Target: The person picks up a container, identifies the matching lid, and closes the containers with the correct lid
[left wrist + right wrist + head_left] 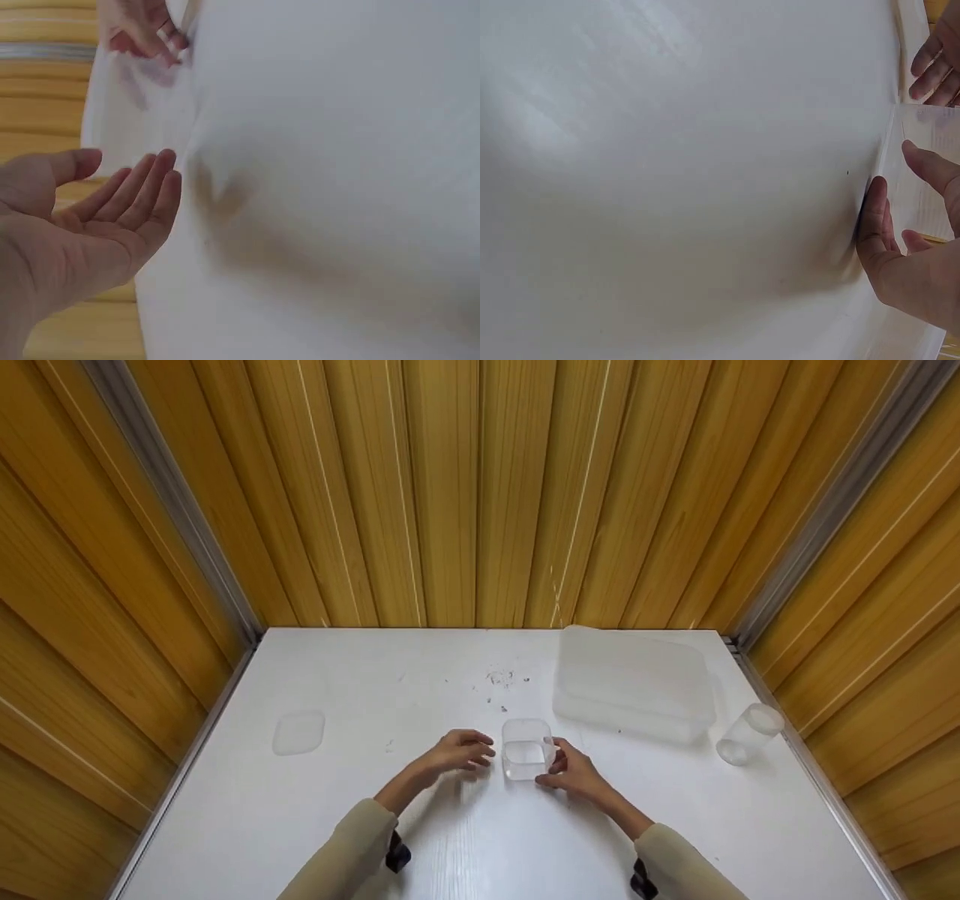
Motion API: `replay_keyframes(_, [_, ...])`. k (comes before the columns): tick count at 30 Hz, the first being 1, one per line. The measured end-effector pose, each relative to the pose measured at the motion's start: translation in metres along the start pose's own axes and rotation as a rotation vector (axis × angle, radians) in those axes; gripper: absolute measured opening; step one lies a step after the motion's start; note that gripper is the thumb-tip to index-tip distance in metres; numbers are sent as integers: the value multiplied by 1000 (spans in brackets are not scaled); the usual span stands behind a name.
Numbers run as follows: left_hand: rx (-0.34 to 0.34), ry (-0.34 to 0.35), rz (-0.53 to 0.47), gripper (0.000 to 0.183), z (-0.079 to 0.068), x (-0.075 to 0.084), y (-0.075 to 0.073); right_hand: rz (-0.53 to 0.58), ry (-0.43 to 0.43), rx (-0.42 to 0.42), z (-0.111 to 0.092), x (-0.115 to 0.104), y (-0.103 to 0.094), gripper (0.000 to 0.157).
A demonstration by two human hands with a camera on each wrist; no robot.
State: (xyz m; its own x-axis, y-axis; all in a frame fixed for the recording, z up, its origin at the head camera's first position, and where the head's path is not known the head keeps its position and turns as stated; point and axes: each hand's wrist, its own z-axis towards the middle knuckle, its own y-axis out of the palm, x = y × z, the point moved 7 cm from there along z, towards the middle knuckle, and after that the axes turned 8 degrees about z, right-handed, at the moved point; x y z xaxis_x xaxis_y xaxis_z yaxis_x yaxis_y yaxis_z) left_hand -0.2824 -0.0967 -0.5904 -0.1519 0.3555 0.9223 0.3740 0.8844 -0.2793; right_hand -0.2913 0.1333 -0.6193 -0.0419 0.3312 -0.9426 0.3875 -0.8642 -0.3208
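Note:
A small clear plastic container [523, 769] with rounded corners stands on the white table in front of the person. At its right side is the right hand [576, 774], thumb toward the near corner and fingers behind, gripping that side. In the right wrist view, the thumb and fingers of the right hand [915, 262] come round the see-through container [922, 176]. The left hand [459, 751] hovers just left of the container, apart from it and holding nothing. Its fingers are relaxed, palm facing the container, as the left hand [97, 225] shows in its own wrist view.
A flat clear square lid [298, 733] lies at the left of the table [375, 682]. A large translucent box [634, 682] sits at the back right, with a clear jar [748, 735] beside it near the right edge. Dark specks [500, 679] dot the back middle. Wood-patterned walls [442, 495] enclose the table.

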Motion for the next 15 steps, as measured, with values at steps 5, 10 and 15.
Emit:
replay_keyframes(5, [171,23,40,36,-17,12,-92,14,33,4,3,3,-2,80])
replay_keyframes(10, [543,-114,-166,30,-53,-19,-185,1,32,-40,8,0,-1,86])
replay_keyframes(15, [1010,-250,-276,26,-104,-79,-238,-9,28,-119,11,0,3,86])
